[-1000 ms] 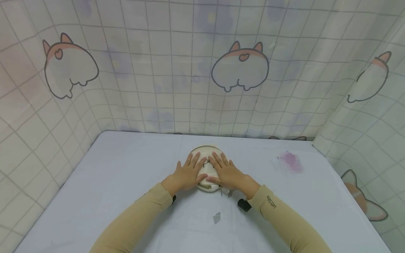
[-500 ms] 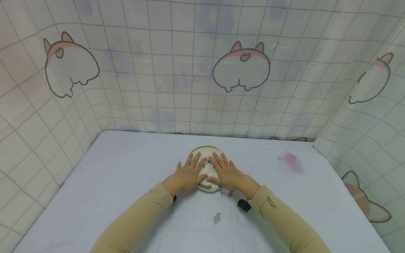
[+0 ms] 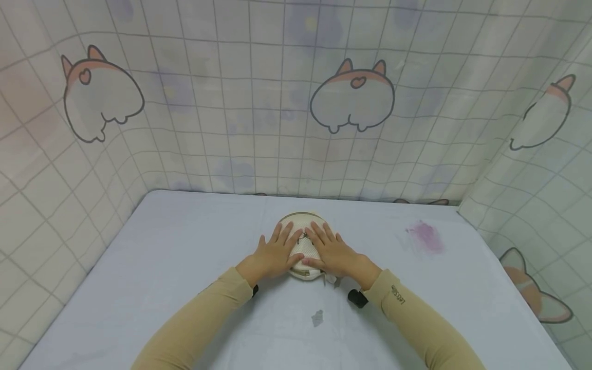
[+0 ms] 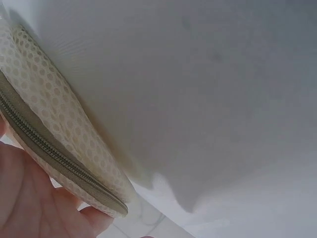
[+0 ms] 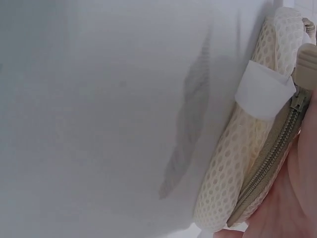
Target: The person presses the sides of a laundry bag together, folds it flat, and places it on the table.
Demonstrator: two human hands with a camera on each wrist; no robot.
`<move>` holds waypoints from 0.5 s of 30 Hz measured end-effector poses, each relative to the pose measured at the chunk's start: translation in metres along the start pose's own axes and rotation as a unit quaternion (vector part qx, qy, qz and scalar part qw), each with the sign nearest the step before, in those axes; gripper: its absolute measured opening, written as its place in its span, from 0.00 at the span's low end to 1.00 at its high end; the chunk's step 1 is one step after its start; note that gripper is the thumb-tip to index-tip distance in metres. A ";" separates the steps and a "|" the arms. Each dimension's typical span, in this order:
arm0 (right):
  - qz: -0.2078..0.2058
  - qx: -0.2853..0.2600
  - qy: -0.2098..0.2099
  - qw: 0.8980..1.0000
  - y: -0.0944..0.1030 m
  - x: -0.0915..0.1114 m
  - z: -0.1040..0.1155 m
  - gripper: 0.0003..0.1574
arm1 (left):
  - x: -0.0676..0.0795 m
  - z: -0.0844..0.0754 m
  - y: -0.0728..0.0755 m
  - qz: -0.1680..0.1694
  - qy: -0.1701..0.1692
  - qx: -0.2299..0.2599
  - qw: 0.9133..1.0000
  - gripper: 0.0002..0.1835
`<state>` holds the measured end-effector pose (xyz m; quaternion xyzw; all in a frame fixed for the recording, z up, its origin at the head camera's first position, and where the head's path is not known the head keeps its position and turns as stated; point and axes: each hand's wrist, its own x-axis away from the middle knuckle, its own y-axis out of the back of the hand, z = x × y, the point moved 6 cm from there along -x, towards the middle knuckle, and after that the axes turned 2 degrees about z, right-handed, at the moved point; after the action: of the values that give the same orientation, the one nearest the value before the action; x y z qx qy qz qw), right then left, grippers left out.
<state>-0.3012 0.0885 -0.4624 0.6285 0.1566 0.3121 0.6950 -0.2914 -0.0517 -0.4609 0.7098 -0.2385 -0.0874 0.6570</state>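
Observation:
A round cream mesh laundry bag [image 3: 302, 250] with a small dark print on top lies on the white table. My left hand [image 3: 273, 257] rests flat on its left half, fingers spread. On the right half, my right hand [image 3: 337, 256] lies the same way, and the two thumbs nearly meet near the front of the bag. The left wrist view shows the mesh side wall [image 4: 64, 114] and a beige zipper [image 4: 54, 153] running beneath the palm. In the right wrist view are a beige zipper pull [image 5: 307, 67] and a white fabric tag [image 5: 265, 89]. Both palms cover much of the top.
The white tabletop [image 3: 185, 231] has a pink stain [image 3: 426, 236] at the right and a small grey patch [image 3: 317, 318] in front of the bag. A grid-patterned curtain [image 3: 263, 128] with cartoon animals stands along the back and both sides.

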 end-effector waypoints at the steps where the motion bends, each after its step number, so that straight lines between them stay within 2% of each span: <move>1: -0.003 -0.001 0.002 1.000 0.001 0.000 0.000 0.52 | -0.001 0.001 0.000 0.001 0.000 -0.001 1.000 0.37; 7: -0.012 -0.013 0.009 1.000 0.008 0.003 0.003 0.52 | -0.004 0.009 -0.004 0.007 -0.009 0.021 1.000 0.38; 15: -0.028 -0.008 0.016 0.999 0.017 0.004 0.006 0.51 | 0.001 0.010 0.005 0.006 -0.023 0.061 0.998 0.39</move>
<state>-0.2984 0.0870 -0.4440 0.6132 0.1831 0.3042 0.7056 -0.2964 -0.0612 -0.4573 0.7448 -0.2627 -0.0856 0.6074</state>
